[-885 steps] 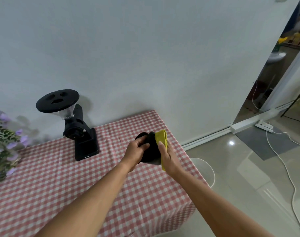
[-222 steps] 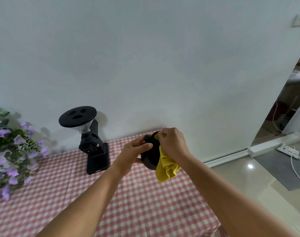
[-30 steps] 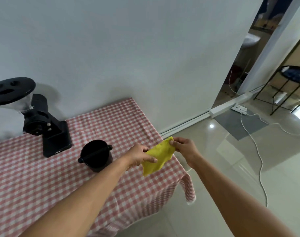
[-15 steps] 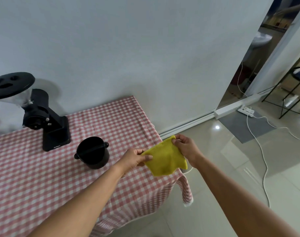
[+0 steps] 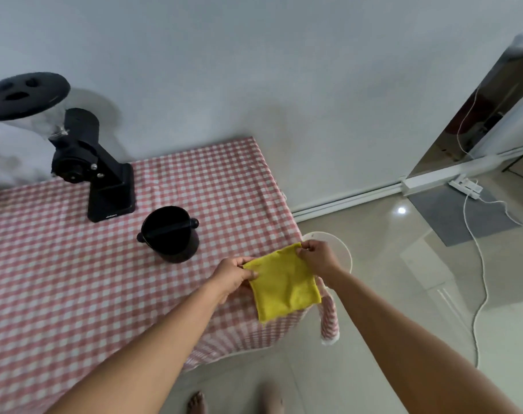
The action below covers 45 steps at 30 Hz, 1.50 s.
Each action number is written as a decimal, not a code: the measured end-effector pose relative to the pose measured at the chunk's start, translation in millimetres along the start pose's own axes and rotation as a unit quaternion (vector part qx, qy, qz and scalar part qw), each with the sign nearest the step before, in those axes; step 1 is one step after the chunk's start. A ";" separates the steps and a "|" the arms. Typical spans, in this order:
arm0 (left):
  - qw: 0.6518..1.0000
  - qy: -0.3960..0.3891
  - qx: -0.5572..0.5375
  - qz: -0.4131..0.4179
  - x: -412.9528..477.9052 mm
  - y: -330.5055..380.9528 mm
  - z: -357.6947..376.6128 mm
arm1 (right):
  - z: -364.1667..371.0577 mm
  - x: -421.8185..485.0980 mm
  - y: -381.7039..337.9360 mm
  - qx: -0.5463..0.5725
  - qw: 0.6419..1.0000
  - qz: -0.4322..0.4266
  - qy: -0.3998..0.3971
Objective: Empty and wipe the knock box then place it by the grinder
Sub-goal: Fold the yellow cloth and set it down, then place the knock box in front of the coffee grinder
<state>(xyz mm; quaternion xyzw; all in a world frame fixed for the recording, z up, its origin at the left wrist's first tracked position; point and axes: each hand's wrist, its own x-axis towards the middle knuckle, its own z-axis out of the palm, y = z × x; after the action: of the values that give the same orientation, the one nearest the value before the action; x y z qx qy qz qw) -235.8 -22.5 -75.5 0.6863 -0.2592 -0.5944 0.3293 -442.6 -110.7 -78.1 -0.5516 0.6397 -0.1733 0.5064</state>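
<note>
Over the table's near right corner, both hands pinch a yellow cloth (image 5: 285, 283) by its top edge — left hand (image 5: 234, 276) clamped on the left corner, right hand (image 5: 316, 258) on the right — and it hangs flat between them. Behind the left hand, the black knock box (image 5: 170, 237) stands upright on the pink checked tablecloth (image 5: 60, 279), its bar across the open mouth — just beside the black grinder (image 5: 102, 177), a little to its right, not touching. Past the table edge, a white round rim (image 5: 345, 249) shows on the floor.
</note>
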 end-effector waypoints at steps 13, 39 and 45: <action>0.950 0.227 0.211 0.040 41.9 -3.4 0.3 | 26.3 40.7 -11.4 -0.152 0.987 -0.020 0.055; 0.859 0.390 0.185 0.276 -51.4 18.3 -89.6 | 117.2 2.2 -101.6 -0.083 0.972 -0.218 0.002; 0.901 0.403 0.122 0.101 -33.6 3.9 -177.5 | 166.1 -4.9 -144.6 -0.104 0.976 -0.165 -0.093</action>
<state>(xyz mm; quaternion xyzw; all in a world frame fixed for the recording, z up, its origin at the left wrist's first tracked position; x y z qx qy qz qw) -65.8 25.6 -37.4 0.8721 -0.2428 -0.1944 0.3778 -227.2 -98.3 -34.0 -0.7132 0.5043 -0.1343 0.4679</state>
